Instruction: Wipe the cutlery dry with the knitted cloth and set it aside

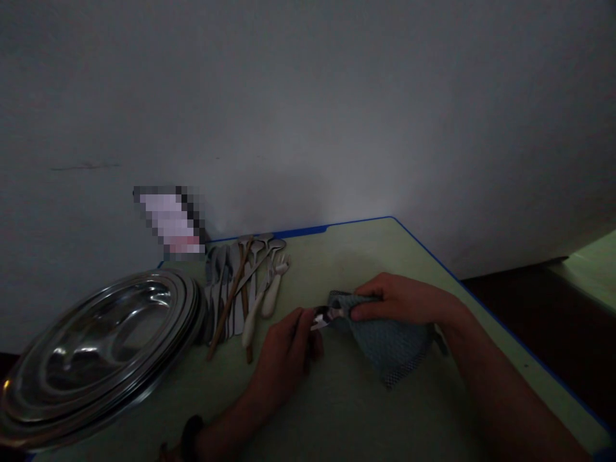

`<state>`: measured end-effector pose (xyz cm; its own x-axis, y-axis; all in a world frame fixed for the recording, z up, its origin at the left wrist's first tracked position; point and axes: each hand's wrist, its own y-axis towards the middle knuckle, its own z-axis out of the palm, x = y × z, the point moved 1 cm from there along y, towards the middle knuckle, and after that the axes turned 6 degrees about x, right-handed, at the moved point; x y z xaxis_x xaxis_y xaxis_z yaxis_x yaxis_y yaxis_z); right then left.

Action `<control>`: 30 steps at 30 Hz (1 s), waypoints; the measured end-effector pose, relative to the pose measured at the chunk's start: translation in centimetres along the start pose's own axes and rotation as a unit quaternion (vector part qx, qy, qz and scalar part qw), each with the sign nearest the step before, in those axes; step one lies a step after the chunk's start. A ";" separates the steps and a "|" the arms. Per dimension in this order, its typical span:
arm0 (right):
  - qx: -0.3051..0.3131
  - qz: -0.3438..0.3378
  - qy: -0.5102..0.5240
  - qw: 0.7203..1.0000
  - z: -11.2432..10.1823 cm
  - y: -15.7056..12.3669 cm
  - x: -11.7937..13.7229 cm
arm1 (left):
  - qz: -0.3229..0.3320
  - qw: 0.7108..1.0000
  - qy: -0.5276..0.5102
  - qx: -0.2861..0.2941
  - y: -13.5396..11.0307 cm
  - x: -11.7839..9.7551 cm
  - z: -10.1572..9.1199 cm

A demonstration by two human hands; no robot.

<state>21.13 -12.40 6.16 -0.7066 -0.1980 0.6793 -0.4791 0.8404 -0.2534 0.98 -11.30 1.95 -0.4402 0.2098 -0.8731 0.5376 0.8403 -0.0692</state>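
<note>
My left hand (293, 340) is closed on one end of a shiny metal piece of cutlery (321, 316). The fingers and the dim light hide whether it is a spoon or a fork. A grey-green cloth (392, 343) with a checked edge wraps the other end, and my right hand (392, 300) pinches the cloth around it from the right. The cloth's lower corner hangs down toward the table. Both hands are close together over the middle of the table.
Stacked shiny metal compartment trays (108, 398) stand at the left of the pale green, blue-edged table (356, 250). Beside them lie several knives, spoons and forks (235, 282), some with wooden or white handles. A blurred-out phone-like object (171, 221) leans against the wall (308, 115).
</note>
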 end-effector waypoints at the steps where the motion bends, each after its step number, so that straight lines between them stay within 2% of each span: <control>1: 0.015 0.013 0.033 0.999 -0.4 -0.4 -0.3 | -0.010 1.000 -0.015 0.000 0.0 0.0 0.0; 4: 0.041 0.040 0.084 0.995 -1.0 -1.1 -0.8 | -0.020 0.999 -0.032 0.008 0.0 0.1 0.0; 7: 0.051 0.034 0.050 0.997 -0.5 -0.6 -0.7 | -0.002 1.000 0.009 0.029 0.0 0.2 0.1; 11: 0.061 -0.031 -0.041 0.997 1.6 1.1 0.3 | 0.033 0.994 0.071 0.073 -0.1 0.4 0.4; 13: 0.059 -0.063 -0.051 0.995 2.4 1.7 0.8 | 0.045 0.991 0.095 0.079 -0.1 0.5 0.5; 16: 0.043 -0.075 -0.045 0.995 2.8 1.9 1.2 | 0.073 0.987 0.122 0.071 -0.2 0.5 0.5; 19: 0.040 -0.070 -0.031 0.996 2.3 1.6 1.1 | 0.081 0.989 0.110 0.061 -0.2 0.3 0.5; 24: 0.052 -0.012 0.057 0.997 0.5 0.1 -0.1 | 0.024 0.999 0.039 0.006 0.0 -0.1 0.4; 27: 0.026 0.023 0.108 0.994 -0.6 -0.9 -1.1 | -0.006 1.000 -0.001 -0.029 0.2 -0.1 0.1; 30: -0.012 0.037 0.126 0.991 -1.2 -1.4 -1.8 | -0.010 0.999 -0.015 -0.047 0.2 0.0 0.0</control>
<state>23.67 -12.58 6.12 -0.5857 -0.0055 0.8105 -0.4165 0.8599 -0.2951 1.08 -11.11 1.97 -0.4281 0.1785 -0.8859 0.4583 0.8878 -0.0425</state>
